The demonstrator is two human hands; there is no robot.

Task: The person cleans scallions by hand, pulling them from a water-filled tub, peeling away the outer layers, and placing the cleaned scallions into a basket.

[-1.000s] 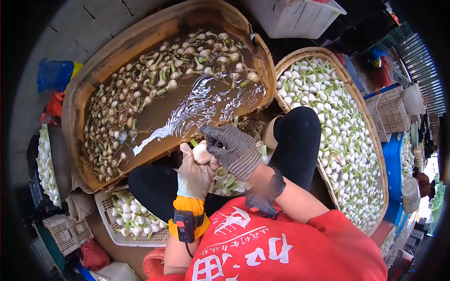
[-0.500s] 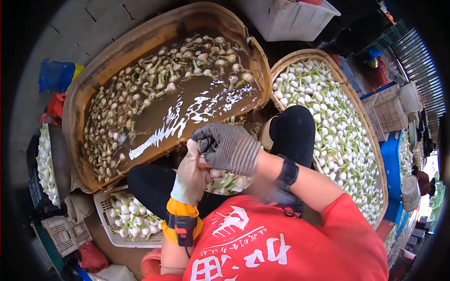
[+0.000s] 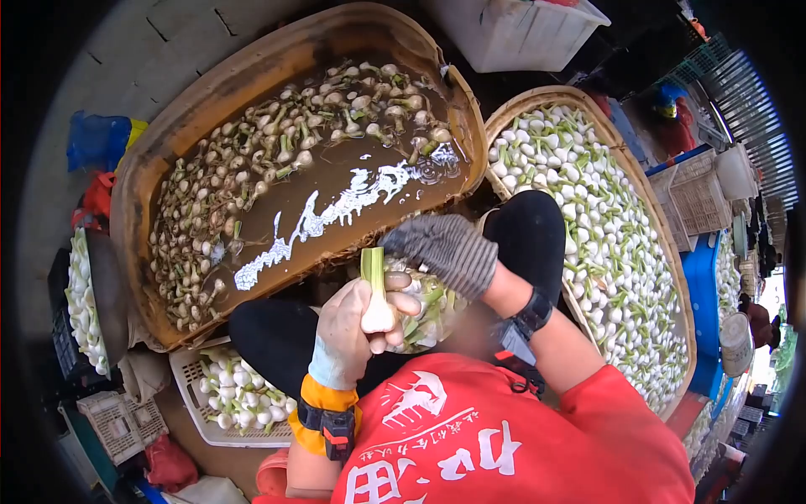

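My left hand (image 3: 342, 323), in a pale glove, grips a white garlic bulb (image 3: 380, 312) with its cut green stem pointing up. Just beyond the stem's top is my right hand (image 3: 445, 250), in a grey striped glove with dark fingertips. Its fingers are curled together, and what they hold, if anything, is hidden. Below the hands, between my knees, lies a heap of green and white garlic trimmings (image 3: 430, 312), partly covered by the hands.
A large brown tub (image 3: 294, 55) ahead holds murky water and unpeeled garlic (image 3: 201, 202). To the right, a long basket (image 3: 495, 118) is full of white garlic (image 3: 604, 227). A white crate (image 3: 197, 416) of bulbs stands at the left. A white bin (image 3: 520, 38) sits at the back.
My right hand has moved away from my left hand, slightly forward and right. The garlic bulb and stem, mostly covered before, now show in my left hand.
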